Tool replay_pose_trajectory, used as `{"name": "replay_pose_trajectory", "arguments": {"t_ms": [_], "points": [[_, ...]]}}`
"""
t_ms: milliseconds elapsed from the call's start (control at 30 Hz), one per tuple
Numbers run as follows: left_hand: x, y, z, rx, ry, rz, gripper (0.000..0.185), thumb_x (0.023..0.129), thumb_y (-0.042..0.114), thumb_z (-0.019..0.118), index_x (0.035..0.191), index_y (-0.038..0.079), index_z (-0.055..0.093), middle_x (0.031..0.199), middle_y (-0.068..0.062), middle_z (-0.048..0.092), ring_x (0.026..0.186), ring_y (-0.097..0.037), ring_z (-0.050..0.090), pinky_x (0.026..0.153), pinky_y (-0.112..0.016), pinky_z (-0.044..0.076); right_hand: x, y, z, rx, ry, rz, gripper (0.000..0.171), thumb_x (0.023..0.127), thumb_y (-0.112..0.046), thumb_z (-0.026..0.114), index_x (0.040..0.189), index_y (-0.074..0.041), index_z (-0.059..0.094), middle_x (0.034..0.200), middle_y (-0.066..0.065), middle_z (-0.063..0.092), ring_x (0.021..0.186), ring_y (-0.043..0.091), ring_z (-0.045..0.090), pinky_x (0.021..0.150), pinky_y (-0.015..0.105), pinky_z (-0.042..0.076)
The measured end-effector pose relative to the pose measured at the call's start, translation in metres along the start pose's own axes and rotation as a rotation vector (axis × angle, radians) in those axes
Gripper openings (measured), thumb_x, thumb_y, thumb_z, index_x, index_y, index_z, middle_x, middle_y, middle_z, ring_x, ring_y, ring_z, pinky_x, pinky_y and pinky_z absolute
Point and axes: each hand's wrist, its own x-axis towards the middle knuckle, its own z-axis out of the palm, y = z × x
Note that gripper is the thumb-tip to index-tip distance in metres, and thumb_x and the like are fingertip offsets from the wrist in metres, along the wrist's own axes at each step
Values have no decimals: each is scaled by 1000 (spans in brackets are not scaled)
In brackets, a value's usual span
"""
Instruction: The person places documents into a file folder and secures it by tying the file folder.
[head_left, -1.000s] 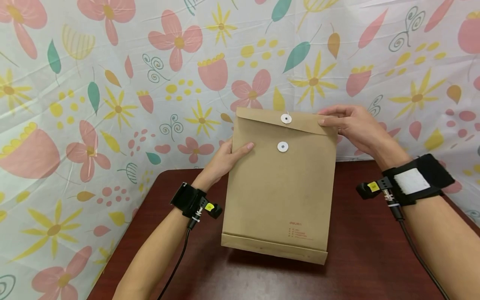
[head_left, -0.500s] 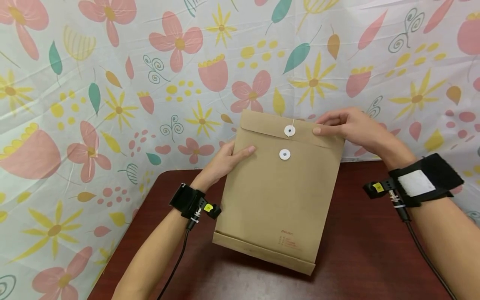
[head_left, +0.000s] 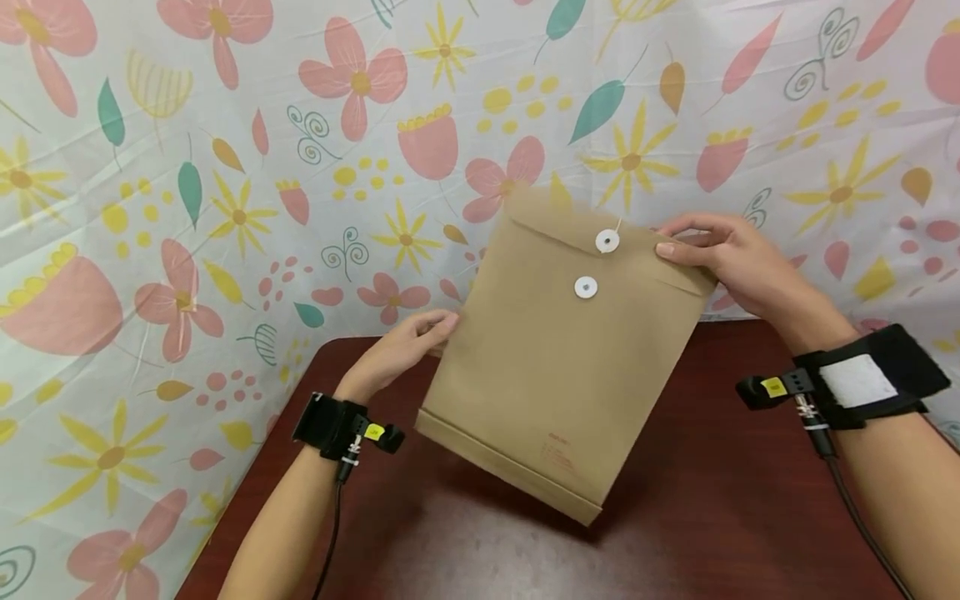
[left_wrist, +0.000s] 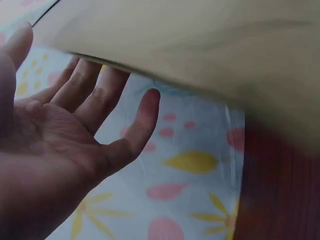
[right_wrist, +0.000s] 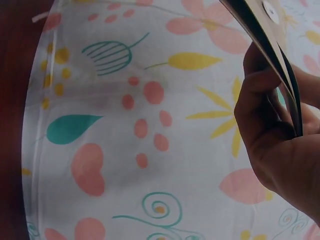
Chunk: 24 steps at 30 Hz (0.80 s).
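A brown kraft-paper document envelope [head_left: 540, 358] is held up tilted over the table, its flap at the top. Two white round button discs show on it, one on the flap [head_left: 607, 241] and one just below [head_left: 586, 287]; a short string rises from the upper one. My right hand [head_left: 723, 258] pinches the flap's right end, thumb in front and fingers behind. At the envelope's left edge my left hand [head_left: 401, 350] has its fingers apart and loosely bent. In the left wrist view several fingertips [left_wrist: 112, 82] reach behind the envelope's edge, while the thumb stands off it.
A dark red-brown wooden table [head_left: 697, 500] lies under the envelope. Behind it and along the left hangs a white cloth [head_left: 247, 150] printed with flowers and leaves. Each wrist wears a black strap with a small camera and a cable.
The envelope has tilted clockwise, its top swinging right and its lower edge going left. My left hand has loosened its grip and drawn back left; my right hand has moved slightly right with the flap.
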Motion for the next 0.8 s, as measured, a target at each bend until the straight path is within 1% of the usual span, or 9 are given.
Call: {"name": "replay_pose_trajectory", "arguments": {"t_ms": [67, 133, 267, 333, 433, 533, 633, 700, 800], "points": [[-9, -10, -5, -27, 46, -26, 60, 99, 57, 48, 145, 19, 48, 133, -6, 54, 122, -23, 53, 106, -45, 42, -2, 5, -3, 103, 9, 12, 21, 98, -21, 62, 117, -14, 65, 87, -5, 74, 69, 19, 67, 61, 34, 54], [-17, -19, -8, -84, 112, -34, 58, 99, 57, 46, 142, 17, 51, 119, -8, 56, 108, -21, 54, 96, -39, 45, -4, 11, -6, 206, 23, 30, 19, 98, -20, 63, 116, -14, 64, 84, -2, 72, 67, 19, 66, 60, 33, 53], [-27, -35, -5, -300, 209, -8, 60, 100, 58, 42, 139, 14, 50, 107, -8, 59, 94, -19, 59, 86, -34, 48, -11, 26, -5, 403, 75, 54, 19, 96, -17, 65, 114, -11, 64, 86, 0, 70, 68, 17, 66, 60, 29, 53], [-32, -40, 0, -414, 200, 24, 59, 102, 54, 39, 142, 11, 46, 117, -4, 65, 103, -19, 65, 92, -37, 51, -15, 34, -1, 454, 109, 69, 18, 95, -17, 66, 112, -11, 66, 88, -1, 70, 69, 15, 65, 60, 27, 52], [-39, -47, 14, -514, 132, 35, 50, 106, 44, 40, 140, 7, 44, 111, -5, 65, 105, -22, 67, 99, -47, 50, -22, 44, 7, 499, 163, 87, 16, 94, -17, 68, 109, -13, 67, 88, -4, 69, 71, 13, 66, 61, 26, 53], [-46, -50, 30, -494, 58, 4, 41, 105, 34, 46, 137, 8, 45, 110, -6, 65, 105, -23, 67, 101, -49, 49, -26, 53, 15, 524, 210, 95, 12, 93, -18, 68, 105, -14, 68, 86, -5, 69, 70, 12, 66, 61, 25, 53], [-51, -49, 43, -442, 6, -17, 41, 103, 29, 53, 138, 9, 48, 119, -10, 66, 106, -26, 67, 98, -47, 51, -32, 60, 22, 552, 251, 86, 10, 93, -17, 68, 103, -14, 67, 83, -5, 69, 69, 11, 66, 60, 25, 53], [-53, -47, 47, -419, 9, -24, 43, 101, 29, 57, 140, 11, 50, 123, -12, 68, 105, -26, 69, 94, -44, 53, -36, 64, 26, 577, 258, 82, 11, 94, -16, 68, 104, -13, 65, 83, -4, 68, 68, 11, 66, 59, 25, 54], [-55, -43, 49, -395, 74, -26, 42, 99, 29, 60, 135, 8, 54, 114, -10, 72, 98, -24, 70, 89, -43, 54, -44, 69, 32, 606, 243, 96, 17, 95, -18, 66, 109, -11, 60, 85, -3, 67, 70, 12, 67, 60, 26, 54]]}}
